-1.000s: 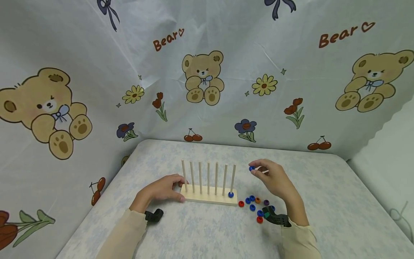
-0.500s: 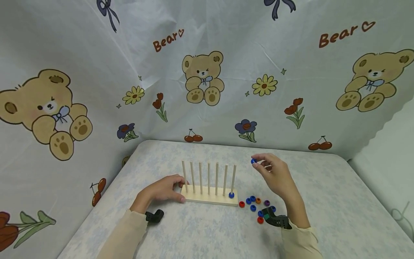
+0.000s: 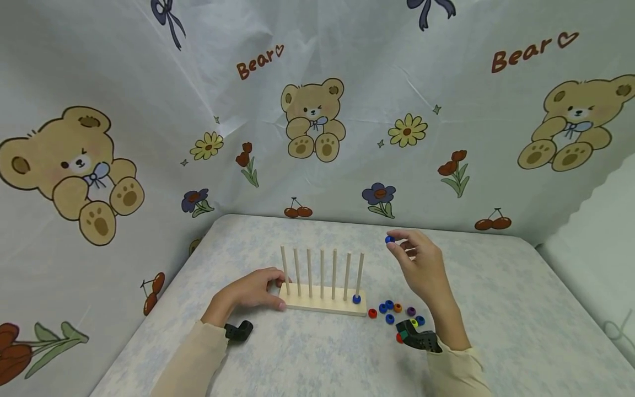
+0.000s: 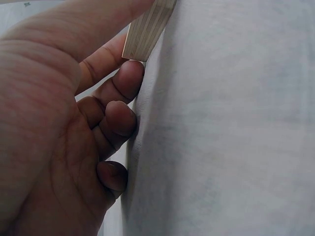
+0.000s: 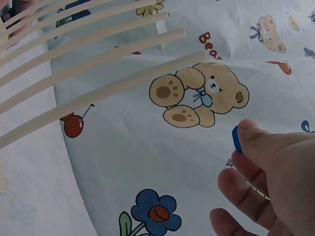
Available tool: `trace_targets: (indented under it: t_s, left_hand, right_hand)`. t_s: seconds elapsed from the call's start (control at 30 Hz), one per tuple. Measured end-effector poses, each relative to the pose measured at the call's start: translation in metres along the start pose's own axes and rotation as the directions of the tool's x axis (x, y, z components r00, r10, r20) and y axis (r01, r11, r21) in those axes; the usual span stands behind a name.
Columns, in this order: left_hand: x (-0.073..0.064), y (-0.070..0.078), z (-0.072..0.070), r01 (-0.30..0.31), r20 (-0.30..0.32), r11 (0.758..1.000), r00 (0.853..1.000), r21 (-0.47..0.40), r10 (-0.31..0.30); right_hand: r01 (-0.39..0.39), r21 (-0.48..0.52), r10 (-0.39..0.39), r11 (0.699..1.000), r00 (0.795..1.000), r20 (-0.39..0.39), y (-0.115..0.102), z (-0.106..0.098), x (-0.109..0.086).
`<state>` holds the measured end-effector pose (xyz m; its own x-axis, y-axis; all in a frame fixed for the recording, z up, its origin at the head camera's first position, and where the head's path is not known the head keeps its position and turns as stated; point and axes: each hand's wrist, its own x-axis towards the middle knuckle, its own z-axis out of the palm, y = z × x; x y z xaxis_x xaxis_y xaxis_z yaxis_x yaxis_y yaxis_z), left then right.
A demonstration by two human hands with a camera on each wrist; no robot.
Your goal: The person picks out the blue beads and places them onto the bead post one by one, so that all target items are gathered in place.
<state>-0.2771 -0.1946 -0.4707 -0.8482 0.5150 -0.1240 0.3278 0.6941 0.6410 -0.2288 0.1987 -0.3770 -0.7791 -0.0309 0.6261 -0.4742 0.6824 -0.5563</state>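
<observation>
A pale wooden peg board (image 3: 322,302) stands on the table with a row of several upright rods. My left hand (image 3: 254,288) holds its left end, thumb at the front edge and fingers behind; the board's end grain (image 4: 147,32) shows in the left wrist view. One blue bead (image 3: 356,299) sits at the bottom of the rightmost rod. My right hand (image 3: 421,266) pinches another blue bead (image 3: 389,239) between thumb and fingertip, raised to the right of the rod tops and apart from them. That bead (image 5: 236,139) is mostly covered by the thumb in the right wrist view.
Loose beads lie right of the board: a red bead (image 3: 372,313), several blue ones, an orange bead (image 3: 398,307), a purple bead (image 3: 411,311) and a yellow-green bead (image 3: 414,322). The right wrist camera (image 3: 419,337) partly hides another red bead. A bear-print sheet (image 3: 317,182) hangs behind the table.
My right hand has risen and shifted slightly right with the blue bead, away from the rods. The yellow-green bead has come into sight beside the wrist camera. My left hand keeps its place.
</observation>
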Motion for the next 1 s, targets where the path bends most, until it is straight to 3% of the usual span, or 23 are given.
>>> trace_targets:
  t_s: [0.3,0.7,1.0]
  left_hand:
    - [-0.003,0.001,0.0,-0.01,0.004,0.999,1.0,-0.041,0.01]
    - [-0.002,0.002,-0.001,-0.011,0.006,1.0,1.0,-0.024,0.012]
    - [-0.002,0.002,-0.001,-0.012,0.012,0.999,1.0,-0.041,0.012]
  right_hand:
    - [0.034,0.016,-0.034,0.999,0.999,0.014,-0.005,0.005,-0.001]
    - [0.06,0.03,-0.059,0.998,0.998,-0.033,-0.016,0.007,-0.001]
    - [0.117,0.079,-0.116,0.99,0.993,-0.015,-0.027,0.012,-0.003]
